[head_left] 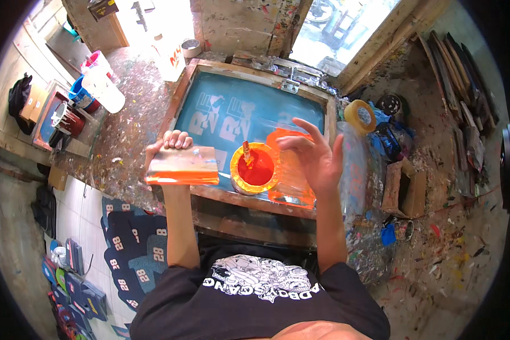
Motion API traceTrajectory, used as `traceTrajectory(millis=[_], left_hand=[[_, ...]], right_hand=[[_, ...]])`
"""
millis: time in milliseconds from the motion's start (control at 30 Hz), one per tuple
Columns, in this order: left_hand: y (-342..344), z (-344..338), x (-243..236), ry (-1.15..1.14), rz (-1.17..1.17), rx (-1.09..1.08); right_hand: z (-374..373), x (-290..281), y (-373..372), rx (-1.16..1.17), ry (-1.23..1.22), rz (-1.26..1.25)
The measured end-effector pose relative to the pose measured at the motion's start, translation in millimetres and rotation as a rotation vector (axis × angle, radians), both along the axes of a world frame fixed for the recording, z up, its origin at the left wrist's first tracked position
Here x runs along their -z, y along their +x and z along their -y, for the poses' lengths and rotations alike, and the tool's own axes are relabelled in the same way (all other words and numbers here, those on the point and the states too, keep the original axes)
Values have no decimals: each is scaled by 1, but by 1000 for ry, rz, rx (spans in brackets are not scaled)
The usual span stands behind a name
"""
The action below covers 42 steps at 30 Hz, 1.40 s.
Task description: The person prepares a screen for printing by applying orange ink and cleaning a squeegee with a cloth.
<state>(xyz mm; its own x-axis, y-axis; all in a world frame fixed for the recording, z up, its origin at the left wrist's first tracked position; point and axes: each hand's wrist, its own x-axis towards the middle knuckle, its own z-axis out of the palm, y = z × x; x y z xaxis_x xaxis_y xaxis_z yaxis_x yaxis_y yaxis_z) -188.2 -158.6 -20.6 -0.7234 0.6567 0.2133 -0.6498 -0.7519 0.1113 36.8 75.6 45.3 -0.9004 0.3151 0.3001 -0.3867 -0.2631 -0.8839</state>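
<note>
A wooden squeegee [182, 157], its blade edge coated in orange ink, is gripped in my left hand [176, 140], whose fingers curl over the top. Below it lies a wood-framed printing screen [204, 85] with teal mesh and pale lettering. On the screen stands a round tub [237, 180] of red-orange ink, its rim caked yellow-orange; a smeared stick [247, 149] leans in it. My right hand [321, 163] hovers just right of the tub with fingers spread and nothing in them. Beneath that hand, a patch of orange ink [292, 190] covers part of the mesh.
Paint containers [105, 90] stand on the stained table at the left. A yellow tape roll [360, 116] and an open cardboard box [404, 190] sit to the right. Hinge hardware [290, 85] holds the screen's far edge. Dark printed fabric pieces [133, 249] lie low at the left.
</note>
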Motion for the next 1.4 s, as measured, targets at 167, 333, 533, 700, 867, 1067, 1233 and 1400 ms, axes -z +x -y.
traceTrajectory(millis=[167,333,533,700,867,1067,1233,1400], left_hand=[[8,28,26,-76,-157,-114],[5,46,65,-51,-331,-243],[32,25,53,-185,-128,-277],[30,24,55,-227,-44,-213],[22,59,51,-438,115,-276],[17,60,34,-235,236,-151],[20,72,47,-208,111,-200],[38,44,25,-384,233,-337]], right_hand=[[-13,49,14,345,288,214],[-59,13,-53,439,997,336],[-174,-39,-244,882,1868,368],[-241,-116,-333,1160,2037,520],[-218,-96,-359,557,1893,787],[-120,-33,-149,356,1689,321],[-37,41,-12,44,977,594],[37,59,15,221,728,504]])
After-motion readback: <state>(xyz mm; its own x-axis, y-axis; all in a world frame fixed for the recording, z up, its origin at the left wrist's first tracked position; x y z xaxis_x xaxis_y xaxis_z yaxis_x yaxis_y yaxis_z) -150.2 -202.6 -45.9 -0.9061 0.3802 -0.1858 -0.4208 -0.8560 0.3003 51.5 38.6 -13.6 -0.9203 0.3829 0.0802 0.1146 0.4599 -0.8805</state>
